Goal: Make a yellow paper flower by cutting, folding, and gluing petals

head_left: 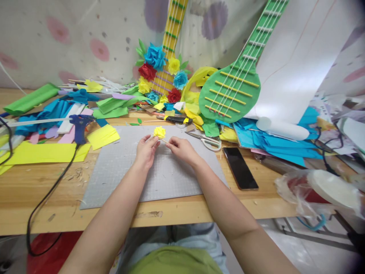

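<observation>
A small yellow paper flower [159, 132] is held above the far part of the grey cutting mat [119, 182]. The fingers of my left hand [146, 150] are closed at its base. My right hand [179, 146] pinches a thin wooden stick [164, 141] that runs toward the flower; whether the stick enters the flower is hidden by the fingers. Just beyond the right hand lie scissors [209, 142] with white handles. A yellow and black utility knife [178, 120] rests behind the mat.
A blue glue gun [81, 127] with a black cord lies at the left among crepe paper. At the right is a phone [240, 168]. Behind stand a green paper instrument [230, 95] and a yellow one [162, 82] with paper flowers. A bagged roll [332, 190] sits near the right edge.
</observation>
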`<state>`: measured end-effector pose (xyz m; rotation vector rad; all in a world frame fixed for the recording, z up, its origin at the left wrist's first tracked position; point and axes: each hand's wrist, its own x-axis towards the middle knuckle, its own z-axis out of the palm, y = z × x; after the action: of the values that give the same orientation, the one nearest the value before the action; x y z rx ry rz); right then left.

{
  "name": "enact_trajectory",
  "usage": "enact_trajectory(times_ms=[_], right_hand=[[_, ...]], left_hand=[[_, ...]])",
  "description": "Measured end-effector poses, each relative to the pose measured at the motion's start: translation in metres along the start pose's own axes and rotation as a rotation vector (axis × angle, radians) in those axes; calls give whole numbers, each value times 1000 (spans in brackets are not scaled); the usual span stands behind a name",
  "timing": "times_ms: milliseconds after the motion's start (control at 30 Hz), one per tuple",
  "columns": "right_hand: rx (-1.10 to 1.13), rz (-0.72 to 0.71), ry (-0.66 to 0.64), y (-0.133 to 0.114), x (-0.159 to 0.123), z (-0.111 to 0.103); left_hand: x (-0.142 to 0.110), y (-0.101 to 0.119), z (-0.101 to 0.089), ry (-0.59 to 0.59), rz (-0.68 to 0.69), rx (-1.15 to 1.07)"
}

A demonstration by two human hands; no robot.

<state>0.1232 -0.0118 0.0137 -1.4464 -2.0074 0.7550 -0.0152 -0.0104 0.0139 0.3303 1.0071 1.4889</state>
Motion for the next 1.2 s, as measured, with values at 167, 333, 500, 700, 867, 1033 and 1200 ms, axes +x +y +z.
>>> enact_trajectory(times_ms=[167,333,500,700,867,1033,1200], right_hand=[[-74,19,7,-2,0,1],[-121,69,47,-3,0,-1],[-139,52,20,0,1,-2],[-218,79,-24,-4,0,-3],[-247,28,-42,-6,-1,-2],[-203,-22,-55,-6,-1,-1],[-158,-27,-96,-7,-1,0]], left_hand=[[-3,-1,1,36,50,23],[-6,1,3,24,5,-32],[-3,2,1,18,-46,-59],[-2,3,-1,77,-85,8],[-2,3,-1,96,-47,40],[-1,2,0,139,-34,34],[-1,2,2,202,-8,32]])
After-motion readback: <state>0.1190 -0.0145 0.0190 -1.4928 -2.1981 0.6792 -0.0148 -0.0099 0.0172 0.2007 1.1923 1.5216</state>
